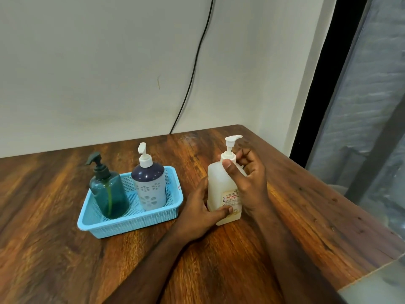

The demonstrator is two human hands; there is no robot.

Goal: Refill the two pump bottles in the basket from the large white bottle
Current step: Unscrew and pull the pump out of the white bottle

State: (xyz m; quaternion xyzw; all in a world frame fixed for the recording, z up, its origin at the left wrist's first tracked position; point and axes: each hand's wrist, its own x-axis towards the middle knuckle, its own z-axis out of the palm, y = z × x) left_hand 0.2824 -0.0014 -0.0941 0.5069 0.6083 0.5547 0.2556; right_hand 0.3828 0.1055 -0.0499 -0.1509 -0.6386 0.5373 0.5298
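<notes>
The large white bottle (pixel 219 183) stands upright on the wooden table, right of the basket, with a white pump on top. My left hand (pixel 201 211) grips its lower body, thumb across the label. My right hand (pixel 247 178) wraps its fingers and thumb around the pump's collar at the neck. The light blue basket (pixel 140 222) holds two upright bottles: a teal see-through pump bottle (pixel 109 194) with a dark pump on the left, and a grey-and-navy flowered pump bottle (pixel 150 187) with a white pump on the right.
The wooden table (pixel 65 249) meets a white wall behind, where a black cable (pixel 192 77) hangs down to the tabletop. The table's right edge runs along a dark-framed window (pixel 361 106).
</notes>
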